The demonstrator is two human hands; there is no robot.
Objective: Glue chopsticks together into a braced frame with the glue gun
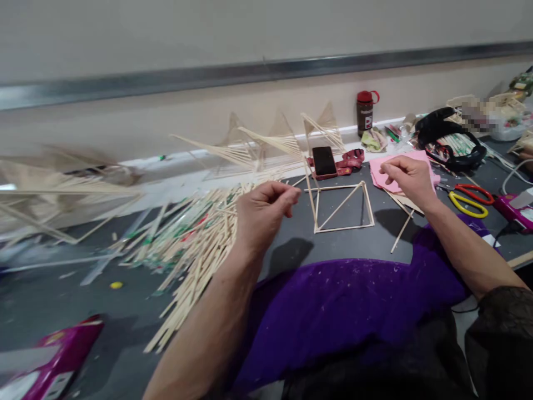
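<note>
Bottle (365, 114) label, far tabletop (353, 244) edge: unreadable. Stick frame (343, 228) btwn hands; L hand (264, 214) fingertips pinched together beside it, R hand (410, 176) curled above pink sheet (378, 169), grip unclear.

- Bright, even light from overhead, no glare.
- Soft shadows on the bench (353, 244) under the left hand (262, 214) and right hand (410, 178).
- Stick frames (50, 194) at left are motion-blurred.
- Wide-angle bending curves the wall rail (250, 72).

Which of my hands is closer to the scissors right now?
Right. The right hand is over the pink sheet, just left of the scissors; the left hand is far off, beyond the stick frame.
</note>
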